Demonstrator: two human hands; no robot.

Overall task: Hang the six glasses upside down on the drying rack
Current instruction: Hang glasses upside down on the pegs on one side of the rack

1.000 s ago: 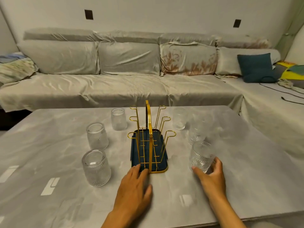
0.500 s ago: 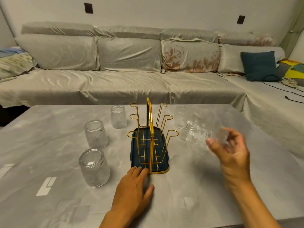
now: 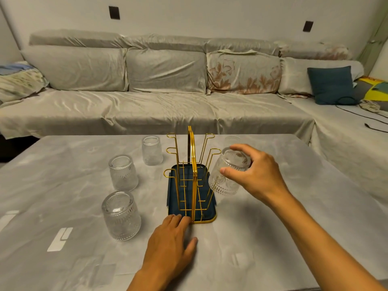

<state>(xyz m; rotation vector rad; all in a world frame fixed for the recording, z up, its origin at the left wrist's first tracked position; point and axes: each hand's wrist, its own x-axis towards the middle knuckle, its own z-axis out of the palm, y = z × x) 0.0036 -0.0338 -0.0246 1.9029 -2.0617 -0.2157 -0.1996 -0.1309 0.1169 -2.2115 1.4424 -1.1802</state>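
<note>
One glass (image 3: 227, 173), R hand (image 3: 256, 175) fingers (image 3: 228, 172) clamped round it, now inverted at rack (image 3: 192, 181); L hand (image 3: 170, 244) unmoved, flat.

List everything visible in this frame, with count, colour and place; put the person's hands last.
Drying rack: one, gold wire on a dark blue tray, table centre.
Glasses on table left of rack: three, clear, upside down.
Held glass: one, clear, base up, at the rack's near right prong.
Far glass: one, clear, behind the right hand, mostly hidden; a sixth is not visible.
Table: one, grey marbled.
Sofa: one, under a grey cover, behind the table.
Cushion: one, dark teal, sofa's right end.
Left hand: flat on the table, fingertips at the tray's near edge.
Right hand: gripping the held glass.
</note>
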